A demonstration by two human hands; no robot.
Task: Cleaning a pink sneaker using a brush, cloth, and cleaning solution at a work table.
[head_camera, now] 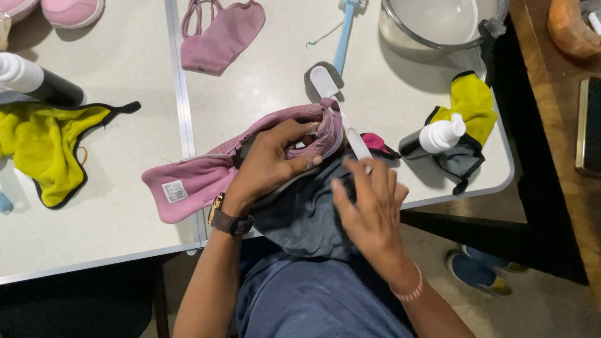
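at the table's near edge, the left hand (269, 164) gripped a pink fabric shoe upper (216, 172), fingers curled into its opening. the right hand (369, 203), fingers loosely closed, held a white-handled brush (341, 112) against it. scrubbing seemed underway; steadier bracing looked needed. the shoe's underside stayed hidden, the bristles hard to make out.

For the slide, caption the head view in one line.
Left hand holds a pink shoe upper at the table edge; right hand works a white brush.

Brown-strapped wristwatch (228, 219), pink beaded bracelet (410, 291), blue-grey shirt (313, 300).
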